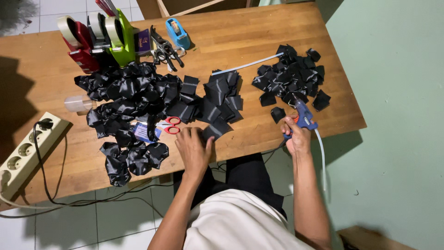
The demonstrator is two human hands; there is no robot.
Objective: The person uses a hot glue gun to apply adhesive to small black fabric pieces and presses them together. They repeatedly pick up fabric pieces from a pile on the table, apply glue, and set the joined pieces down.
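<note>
My right hand [298, 139] grips a blue glue gun [303, 115] near the table's front right edge, its nozzle pointing at a small folded black ribbon piece [277, 114]. My left hand [194, 149] rests on the table with its fingertips on a black ribbon square [212, 132] at the front of a stack of flat black squares [221, 99]. Red-handled scissors [170, 125] lie just left of that hand. A heap of folded black pieces [292, 76] sits beyond the glue gun.
A large pile of black ribbon bows [127, 102] covers the table's left middle. Tape dispensers [99, 39], black scissors [164, 48] and a blue dispenser [178, 32] stand at the back. A white power strip [25, 153] with cables lies far left. A white glue stick [247, 65] lies mid-table.
</note>
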